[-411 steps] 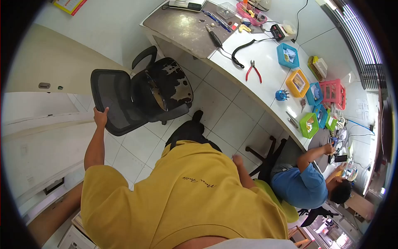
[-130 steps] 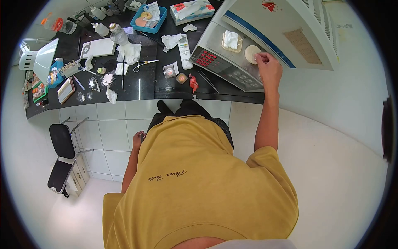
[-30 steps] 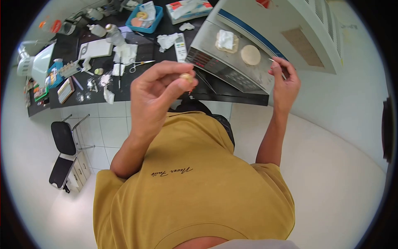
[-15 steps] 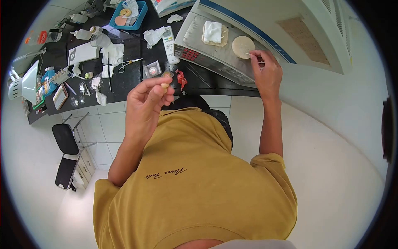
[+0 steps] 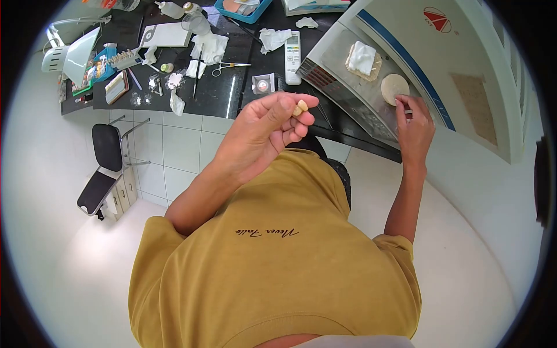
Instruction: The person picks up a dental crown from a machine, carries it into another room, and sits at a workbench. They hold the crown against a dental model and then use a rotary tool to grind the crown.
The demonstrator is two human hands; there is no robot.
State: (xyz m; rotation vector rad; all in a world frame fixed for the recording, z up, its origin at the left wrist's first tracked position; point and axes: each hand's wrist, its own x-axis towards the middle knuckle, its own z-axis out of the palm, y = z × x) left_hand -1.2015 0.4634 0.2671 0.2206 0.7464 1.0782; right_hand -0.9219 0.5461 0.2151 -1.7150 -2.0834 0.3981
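Note:
My left hand [image 5: 270,124] is raised in front of the bench edge, its thumb and fingers closed on a small yellowish tooth-shaped piece [image 5: 300,108]. At the right, my right hand [image 5: 415,124] is pinched at the lower edge of a round beige disc [image 5: 395,90]. What its fingertips hold, if anything, is too small to name. The disc lies on the grey metal ledge [image 5: 325,53] of a large machine. Beside it on the ledge is a square beige pad [image 5: 350,62] with a folded white cloth [image 5: 362,57] on top.
On the black bench [image 5: 229,95] are a white remote [image 5: 293,58], a small square case [image 5: 263,84], scissor-like forceps [image 5: 231,65], tissues [image 5: 209,47] and a blue basket [image 5: 255,17]. A white lamp [image 5: 75,58] and a black chair [image 5: 107,148] are at the left.
The view has shifted, so the bench and machine appear further right. My left hand has moved nearer the machine and turned, showing the yellowish piece more clearly. My right hand stays by the disc.

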